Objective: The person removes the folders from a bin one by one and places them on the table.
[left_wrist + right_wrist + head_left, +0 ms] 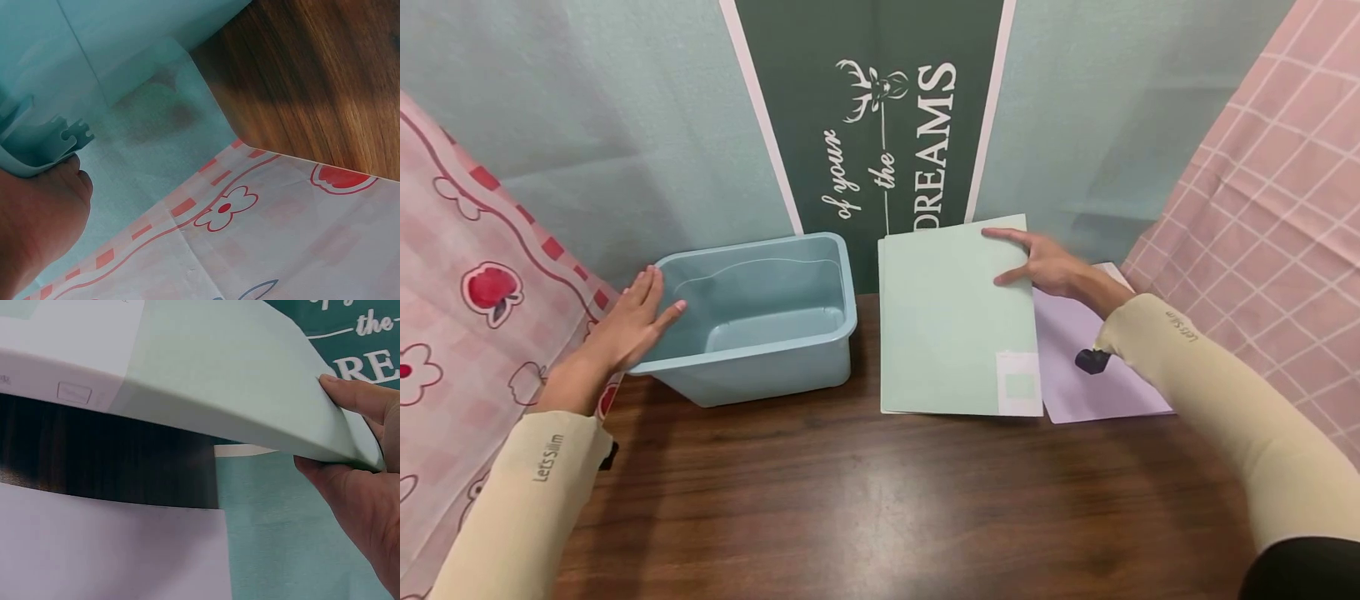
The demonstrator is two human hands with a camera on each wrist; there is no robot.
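Observation:
A light blue plastic bin (pixel 775 358) stands on the table. My left hand (pixel 632 321) rests on its left rim, fingers straight and together, with the thumb reaching over the inside. In the left wrist view that hand (pixel 47 209) touches the rim beside a notched part of the bin. My right hand (pixel 1048 262) grips a pale green notebook (pixel 955 317) by its upper right corner. The right wrist view shows fingers and thumb pinching the notebook (pixel 206 381) at one end of its spine. Beneath and right of it lies a lilac notebook (pixel 1097 367), partly covered by the arm.
A grey-green cloth with white lettering (pixel 936 125) hangs behind. Pink patterned cloth (pixel 490 250) borders the left side, and pink checked cloth (pixel 1285 208) the right. The dark wooden table (pixel 865 500) extends in front of the bin and notebooks.

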